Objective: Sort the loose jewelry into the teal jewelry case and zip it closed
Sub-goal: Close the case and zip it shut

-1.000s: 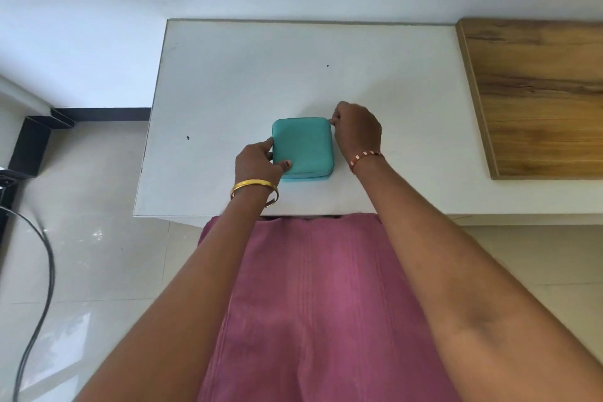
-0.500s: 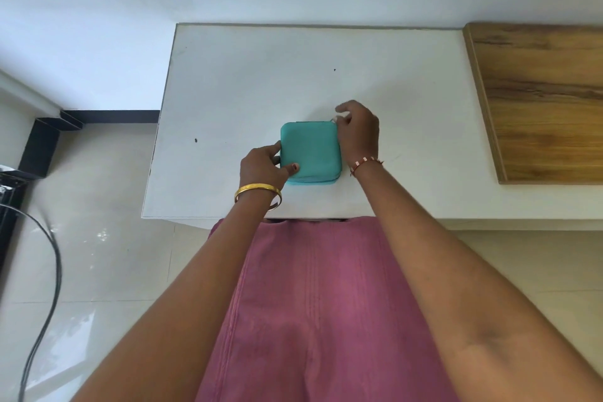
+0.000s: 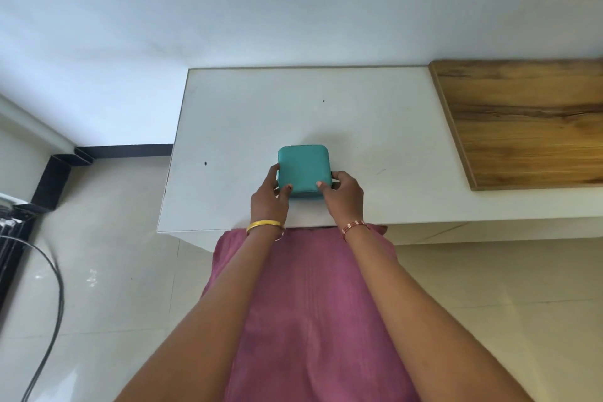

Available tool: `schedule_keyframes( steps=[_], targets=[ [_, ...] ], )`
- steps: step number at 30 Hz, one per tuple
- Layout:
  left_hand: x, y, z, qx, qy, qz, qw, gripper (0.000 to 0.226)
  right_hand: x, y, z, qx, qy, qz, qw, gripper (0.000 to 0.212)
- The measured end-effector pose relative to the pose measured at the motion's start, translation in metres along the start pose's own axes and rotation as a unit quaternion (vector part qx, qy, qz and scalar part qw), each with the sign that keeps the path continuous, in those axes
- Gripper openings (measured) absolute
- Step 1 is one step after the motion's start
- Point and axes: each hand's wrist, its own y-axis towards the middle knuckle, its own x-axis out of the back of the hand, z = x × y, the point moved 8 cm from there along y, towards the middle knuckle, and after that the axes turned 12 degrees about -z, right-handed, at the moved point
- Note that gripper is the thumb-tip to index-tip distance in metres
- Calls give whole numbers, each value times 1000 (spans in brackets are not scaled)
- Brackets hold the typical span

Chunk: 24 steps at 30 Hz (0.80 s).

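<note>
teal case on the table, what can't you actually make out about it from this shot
- Head view: inside of the teal case, hidden by its shut lid.
- Zipper and its pull: too small, partly covered by the left hand and right hand.
- Near corners: covered by both thumbs.
- Loose jewelry on the white table: none shows.

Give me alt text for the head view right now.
A closed teal jewelry case sits near the front edge of a white table, gripped at its near corners by the left hand and right hand, thumbs on the lid. A wooden board lies to the right.
</note>
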Motion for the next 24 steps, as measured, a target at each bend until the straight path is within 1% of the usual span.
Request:
schedule_keyframes(
  steps=[6, 13, 18, 24],
  targets=[
    [4, 8, 0, 46, 11, -8, 999, 49, -3, 1, 3, -14, -25, -6, 1000, 30],
    [10, 30, -2, 72, -14, -15, 997, 47, -13, 8, 17, -31, -26, -10, 999, 28],
    [27, 69, -7, 79, -21, -42, 996, 47, -39, 28, 51, -13, -19, -2, 1000, 25],
    [58, 139, 1, 93, -10, -85, 992, 46, -102, 65, 102, 19, -12, 39, 999, 23]
  ],
)
